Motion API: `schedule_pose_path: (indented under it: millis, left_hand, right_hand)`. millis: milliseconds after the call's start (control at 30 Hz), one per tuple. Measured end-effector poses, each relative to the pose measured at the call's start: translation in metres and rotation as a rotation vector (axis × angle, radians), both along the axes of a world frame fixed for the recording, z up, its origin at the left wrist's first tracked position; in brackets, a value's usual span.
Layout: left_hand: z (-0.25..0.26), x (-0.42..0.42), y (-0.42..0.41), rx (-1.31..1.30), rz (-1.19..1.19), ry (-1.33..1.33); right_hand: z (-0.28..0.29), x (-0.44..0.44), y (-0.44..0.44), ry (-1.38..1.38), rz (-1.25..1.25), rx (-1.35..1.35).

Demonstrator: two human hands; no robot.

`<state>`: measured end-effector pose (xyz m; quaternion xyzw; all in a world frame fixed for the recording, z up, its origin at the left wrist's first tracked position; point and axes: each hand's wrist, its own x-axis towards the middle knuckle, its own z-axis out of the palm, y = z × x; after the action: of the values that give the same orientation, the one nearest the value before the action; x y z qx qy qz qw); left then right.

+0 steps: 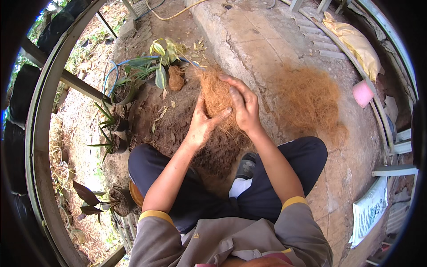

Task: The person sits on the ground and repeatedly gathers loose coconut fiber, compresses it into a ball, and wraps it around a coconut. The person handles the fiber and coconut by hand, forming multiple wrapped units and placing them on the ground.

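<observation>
Between my hands is a bundle of orange-brown coconut fibre [215,91], with a leafy stem reaching out of its upper end. My left hand [205,121] cups the bundle's left and lower side, thumb across the front. From the right, my right hand [243,103] wraps it with fingers bent over the top. Whatever lies inside the fibre is hidden. A small fibre-wrapped ball [175,80] sits on the ground beyond my left hand, beside variegated leafy plants [146,66]. Dark loose soil [213,157] is heaped below my hands, between my legs.
A large loose pile of coconut fibre [310,96] lies on the concrete at right. Potted plants [118,143] line the left side near a metal frame. A blue hose [115,71] runs behind them. A pink pot [363,93], yellowish sack [355,45] and white printed bag [368,212] are at right.
</observation>
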<state>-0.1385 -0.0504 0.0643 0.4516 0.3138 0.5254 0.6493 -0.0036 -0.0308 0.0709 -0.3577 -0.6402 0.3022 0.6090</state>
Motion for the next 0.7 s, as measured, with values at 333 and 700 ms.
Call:
schedule_pose_path:
  millis: [333, 700]
  left_hand:
    - [-0.003, -0.006, 0.012, 0.536, 0.240, 0.694]
    - [0.014, 0.026, -0.009, 0.767, 0.561, 0.770]
  right_hand:
    - [-0.016, -0.019, -0.007, 1.073, 0.259, -0.582]
    - [-0.002, -0.028, -0.017, 0.374, -0.265, -0.252]
